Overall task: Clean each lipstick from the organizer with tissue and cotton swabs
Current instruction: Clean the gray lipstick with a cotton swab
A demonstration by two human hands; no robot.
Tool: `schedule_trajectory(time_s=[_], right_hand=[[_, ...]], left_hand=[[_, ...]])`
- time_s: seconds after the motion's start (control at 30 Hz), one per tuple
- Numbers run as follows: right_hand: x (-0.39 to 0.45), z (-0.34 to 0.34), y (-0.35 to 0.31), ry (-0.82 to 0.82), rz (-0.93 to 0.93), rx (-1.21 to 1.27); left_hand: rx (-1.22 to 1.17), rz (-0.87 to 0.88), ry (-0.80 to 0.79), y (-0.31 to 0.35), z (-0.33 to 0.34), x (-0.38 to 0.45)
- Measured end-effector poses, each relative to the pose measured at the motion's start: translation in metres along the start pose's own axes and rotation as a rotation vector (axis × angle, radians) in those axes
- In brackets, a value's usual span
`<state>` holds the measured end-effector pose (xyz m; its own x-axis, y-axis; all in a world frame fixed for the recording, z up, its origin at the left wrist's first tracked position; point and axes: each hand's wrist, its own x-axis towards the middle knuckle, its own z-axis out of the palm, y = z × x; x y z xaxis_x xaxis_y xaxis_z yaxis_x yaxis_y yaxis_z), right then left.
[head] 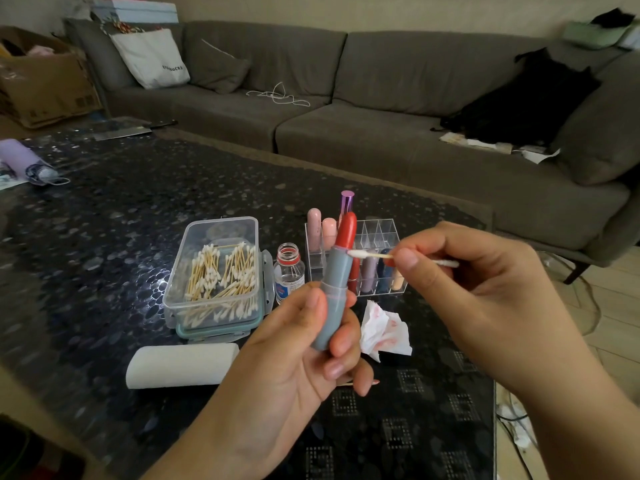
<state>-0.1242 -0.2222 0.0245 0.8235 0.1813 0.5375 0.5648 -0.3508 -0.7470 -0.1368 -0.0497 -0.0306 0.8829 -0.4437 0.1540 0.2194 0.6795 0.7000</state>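
My left hand (304,348) grips an uncapped lipstick (334,282) upright, grey-blue tube with the red bullet extended. My right hand (460,268) pinches a cotton swab (369,254); its white tip touches the rim of the tube just below the red bullet. Behind them stands the clear acrylic organizer (379,230) with several lipsticks in it. A crumpled tissue (382,329) stained red lies on the table in front of the organizer.
An open clear box of cotton swabs (216,275) sits to the left, a small open bottle (289,271) beside it. A tissue roll (181,365) lies near the front. A grey sofa (346,116) runs behind the dark table (104,220).
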Motion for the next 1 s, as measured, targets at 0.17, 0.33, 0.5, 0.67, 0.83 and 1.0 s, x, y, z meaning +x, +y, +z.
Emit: schedule_trajectory(time_s=[0.17, 0.33, 0.5, 0.67, 0.83, 1.0], right_hand=[[-0.002, 0.003, 0.001, -0.060, -0.005, -0.028], [-0.003, 0.004, -0.002, -0.072, 0.001, -0.023], [-0.003, 0.003, -0.003, 0.006, -0.016, -0.048], [-0.003, 0.006, -0.004, 0.016, 0.012, -0.089], [-0.003, 0.009, -0.005, -0.100, 0.059, -0.077], [-0.003, 0.006, -0.008, -0.071, 0.073, -0.052]], left_hand=[[0.020, 0.009, -0.003, 0.001, 0.001, 0.001], [0.025, -0.005, 0.082, 0.002, 0.007, 0.001], [0.048, -0.005, 0.135, 0.001, 0.010, 0.001], [0.060, -0.005, 0.149, 0.002, 0.009, 0.001], [0.083, 0.008, 0.188, 0.002, 0.011, 0.002], [0.087, 0.011, 0.197, 0.002, 0.012, 0.002]])
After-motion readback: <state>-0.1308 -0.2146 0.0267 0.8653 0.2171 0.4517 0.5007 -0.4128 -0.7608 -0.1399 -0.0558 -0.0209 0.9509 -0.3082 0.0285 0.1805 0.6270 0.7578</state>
